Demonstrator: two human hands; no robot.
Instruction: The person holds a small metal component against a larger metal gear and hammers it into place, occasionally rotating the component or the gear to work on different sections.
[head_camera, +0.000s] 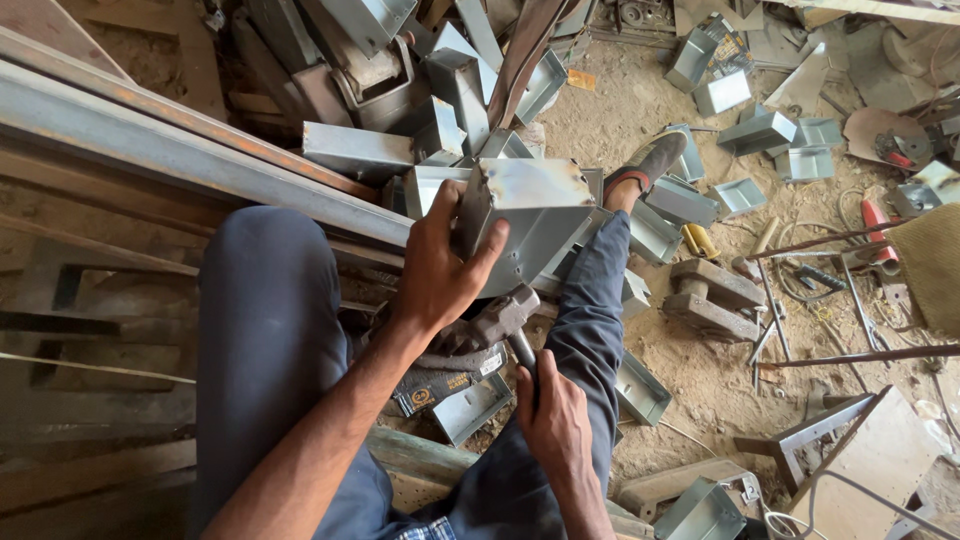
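grey folded sheet-metal box is sitting tilted up on edge, rusty hammer head is lying right under it

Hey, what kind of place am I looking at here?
Probably a small metal fabrication workshop: folded sheet-metal boxes lie across the sandy floor, the left hand holds one, and the right hand grips a hammer.

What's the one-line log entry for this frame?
left hand: grips metal box | right hand: holds hammer under box | floor: scattered boxes

Left hand steadies a folded sheet-metal box; right hand holds a hammer beneath it.
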